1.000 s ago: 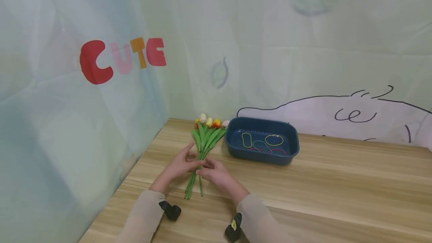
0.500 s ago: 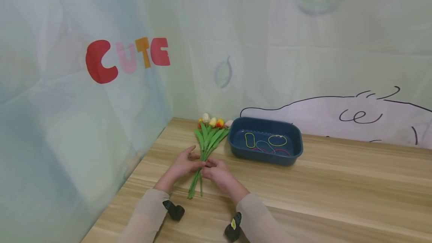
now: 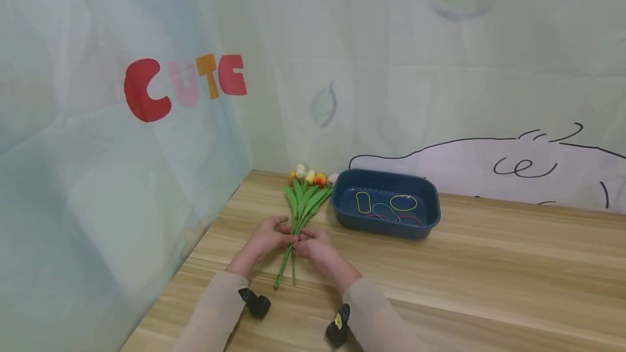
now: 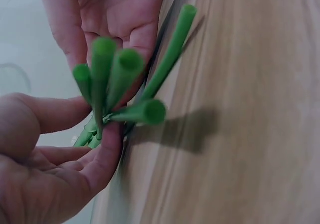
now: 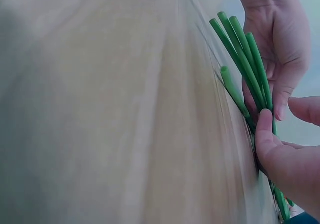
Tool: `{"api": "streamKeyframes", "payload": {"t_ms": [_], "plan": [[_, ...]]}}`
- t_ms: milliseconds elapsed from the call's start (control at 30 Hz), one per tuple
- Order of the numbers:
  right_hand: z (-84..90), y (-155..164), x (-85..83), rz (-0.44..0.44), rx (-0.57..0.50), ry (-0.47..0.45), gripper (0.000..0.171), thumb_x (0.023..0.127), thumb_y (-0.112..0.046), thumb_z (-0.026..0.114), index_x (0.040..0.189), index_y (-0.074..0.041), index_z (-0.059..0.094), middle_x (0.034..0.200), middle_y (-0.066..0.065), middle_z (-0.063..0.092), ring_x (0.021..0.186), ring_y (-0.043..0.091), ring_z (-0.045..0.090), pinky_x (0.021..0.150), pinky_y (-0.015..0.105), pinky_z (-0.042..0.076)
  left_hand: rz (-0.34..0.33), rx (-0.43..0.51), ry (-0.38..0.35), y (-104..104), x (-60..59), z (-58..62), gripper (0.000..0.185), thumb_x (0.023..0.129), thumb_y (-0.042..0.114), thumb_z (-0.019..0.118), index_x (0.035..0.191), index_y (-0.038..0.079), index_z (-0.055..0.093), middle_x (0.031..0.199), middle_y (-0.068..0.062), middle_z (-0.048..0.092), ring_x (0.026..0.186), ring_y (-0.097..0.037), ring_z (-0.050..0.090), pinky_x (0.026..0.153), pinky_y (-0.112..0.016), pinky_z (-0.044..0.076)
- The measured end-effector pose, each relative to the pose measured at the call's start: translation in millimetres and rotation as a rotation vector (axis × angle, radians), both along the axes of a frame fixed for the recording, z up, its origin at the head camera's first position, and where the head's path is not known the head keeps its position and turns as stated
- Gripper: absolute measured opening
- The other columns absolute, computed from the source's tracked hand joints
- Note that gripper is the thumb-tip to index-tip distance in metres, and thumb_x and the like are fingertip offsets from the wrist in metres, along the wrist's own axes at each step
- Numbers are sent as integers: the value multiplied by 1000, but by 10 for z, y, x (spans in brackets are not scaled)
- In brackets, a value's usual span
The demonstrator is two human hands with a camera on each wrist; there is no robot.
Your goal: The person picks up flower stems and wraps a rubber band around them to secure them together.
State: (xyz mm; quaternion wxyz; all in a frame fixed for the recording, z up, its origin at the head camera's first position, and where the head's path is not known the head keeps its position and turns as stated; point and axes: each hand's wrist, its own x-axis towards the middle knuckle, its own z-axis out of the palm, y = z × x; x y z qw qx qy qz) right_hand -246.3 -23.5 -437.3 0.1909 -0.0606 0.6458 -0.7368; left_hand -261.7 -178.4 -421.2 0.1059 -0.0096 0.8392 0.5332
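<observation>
A bunch of artificial tulips (image 3: pixel 306 200) lies on the wooden table, its white, yellow and red-orange heads toward the back wall. My left hand (image 3: pixel 266 238) holds the green stems from the left, around their middle. From the other side, my right hand (image 3: pixel 319 247) grips the same stretch, its fingertips close to the left ones. Up close in the left wrist view, several hollow stem ends (image 4: pixel 103 66) fan out past the fingers. One stem (image 5: pixel 232 91) splays apart from the others in the right wrist view. Where the fingers meet behind the stems is partly hidden.
Right of the flower heads stands a dark blue rectangular basin (image 3: pixel 386 228), with yellow, red and teal rubber bands (image 3: pixel 363 202) on its bottom. Printed cloth walls (image 3: pixel 195 178) border the table (image 3: pixel 489 270) on the left and at the back.
The lower stem ends have drawn closer together. Both hands stay on the stems, with the left fingers slightly lower. The whole view has shifted a little.
</observation>
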Motion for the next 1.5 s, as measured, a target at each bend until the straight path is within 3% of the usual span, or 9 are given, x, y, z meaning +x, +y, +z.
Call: {"api": "streamKeyframes", "payload": {"t_ms": [100,333,467,733,833,1000,1167,1267,1500], "plan": [[-8,1,-27,-4,4,-29,59,84,9,53,138,19,31,134,32,50,103,21,62,95,36,54,2,11,-9,4,5,7,70,83,2,71,141,-12,35,125,-28,59,118,-39,56,107,-51,42],[-27,36,-56,15,1,12,60,80,6,56,135,20,36,127,28,57,105,21,63,94,32,54,19,6,-16,25,-9,5,70,81,1,73,139,-13,36,123,-28,59,119,-39,55,109,-50,41],[-1,22,-67,-1,-19,-42,57,84,9,52,137,20,33,130,31,54,105,22,61,97,36,53,29,16,-24,29,-25,1,71,80,1,74,138,-14,37,125,-28,58,121,-40,53,110,-51,38],[58,19,-72,-4,-81,-87,45,88,14,47,131,21,38,104,17,61,82,12,60,85,30,57,29,5,-76,-3,-47,10,66,81,5,73,137,-12,41,123,-26,60,118,-39,55,108,-52,40],[45,17,-88,8,-72,-83,44,88,13,47,131,21,39,109,22,63,83,12,60,83,28,57,8,-11,-87,-17,-66,14,61,83,7,73,134,-12,45,122,-26,61,117,-38,56,107,-51,41],[28,-16,-101,24,43,-32,51,84,11,52,133,19,41,121,29,59,86,14,61,83,31,58,-43,-41,-83,-14,-83,32,44,84,8,71,122,-11,58,118,-22,64,117,-35,56,108,-51,39],[102,-63,-41,-12,198,51,46,82,7,58,127,14,51,101,14,64,78,14,59,70,25,57,-42,-87,-107,-6,-92,69,41,84,9,72,119,-8,61,118,-20,65,118,-36,55,109,-54,37],[121,-66,-16,-30,226,86,40,84,5,60,123,12,55,94,10,62,78,12,57,68,23,54,-43,-121,-121,-12,-101,79,42,84,10,72,119,-9,61,117,-20,64,116,-36,56,107,-54,40],[72,-67,-14,-66,268,114,39,84,2,67,122,8,59,100,14,66,89,16,61,79,29,56,-77,-138,-129,-3,-100,78,32,84,9,72,112,-5,67,116,-20,66,117,-37,56,107,-55,39]]}}
